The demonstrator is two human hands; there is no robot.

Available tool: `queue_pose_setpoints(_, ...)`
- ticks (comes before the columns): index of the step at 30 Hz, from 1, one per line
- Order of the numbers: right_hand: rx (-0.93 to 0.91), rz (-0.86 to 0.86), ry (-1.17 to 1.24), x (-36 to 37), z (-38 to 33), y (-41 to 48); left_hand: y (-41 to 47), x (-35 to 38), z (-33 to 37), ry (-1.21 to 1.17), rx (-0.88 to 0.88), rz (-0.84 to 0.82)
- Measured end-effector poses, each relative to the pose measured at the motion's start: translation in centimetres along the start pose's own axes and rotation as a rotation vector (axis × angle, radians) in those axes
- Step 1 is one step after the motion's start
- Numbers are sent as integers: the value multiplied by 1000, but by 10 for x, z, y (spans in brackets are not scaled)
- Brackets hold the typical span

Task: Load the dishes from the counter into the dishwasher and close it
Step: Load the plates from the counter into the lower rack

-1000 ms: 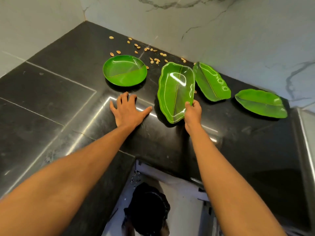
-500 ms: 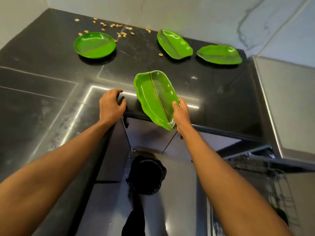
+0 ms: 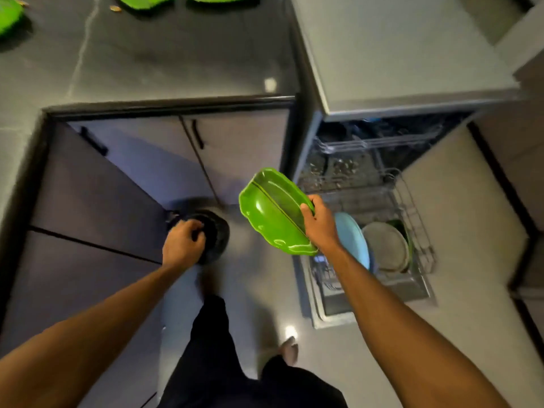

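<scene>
Right hand [image 3: 319, 228] grips leaf plate [image 3: 270, 219] just left of dishwasher rack [image 3: 419, 231]; two plates [image 3: 385, 245] already in rack; green dishes [image 3: 7, 16] left on counter [image 3: 162, 54]; left hand [image 3: 184, 245] loosely curled, empty.

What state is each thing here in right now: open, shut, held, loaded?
Dishwasher, door open.
Lower rack, pulled out, partly loaded.
Green leaf-shaped plate, tilted, gripped by the right hand, not yet in the rack.
Blue plate, standing on edge in the rack.
Grey plate, standing beside it.
Left hand, fingers curled; contents unclear.
Cabinet doors, shut.
</scene>
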State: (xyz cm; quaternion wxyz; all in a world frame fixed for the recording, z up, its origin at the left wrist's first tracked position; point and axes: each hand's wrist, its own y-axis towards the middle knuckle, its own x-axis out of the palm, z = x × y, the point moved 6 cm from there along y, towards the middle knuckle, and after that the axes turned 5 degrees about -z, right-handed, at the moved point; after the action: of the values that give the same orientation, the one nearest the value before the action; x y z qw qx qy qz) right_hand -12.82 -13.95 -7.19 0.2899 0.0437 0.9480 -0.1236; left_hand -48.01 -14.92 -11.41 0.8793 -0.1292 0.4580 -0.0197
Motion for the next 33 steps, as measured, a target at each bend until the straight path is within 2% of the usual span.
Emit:
queue_pose_setpoints(5,165,90,-55,-80,117,-79,-71,109,75,170,173,-352)
queue_pose_setpoints(8,253,150,-34,-112,162,-109,-87,152,117,198,223,-480)
queue_pose_setpoints(14,451,299,52,-151,220,-140,-84,215,192,191,270,-575)
queue_pose_setpoints(18,567,372,82,-173,251,-135,-71,250,234,117,234,-587)
queue_pose_setpoints(22,687,390,91,-195,280,-116,-60,282,259,26,148,-671)
queue_pose_setpoints(26,723,435,99,-220,296,-94,-58,309,281,34,126,-779)
queue_pose_setpoints(33,772,478,77,-255,355,-69,-58,356,322,20,65,-822)
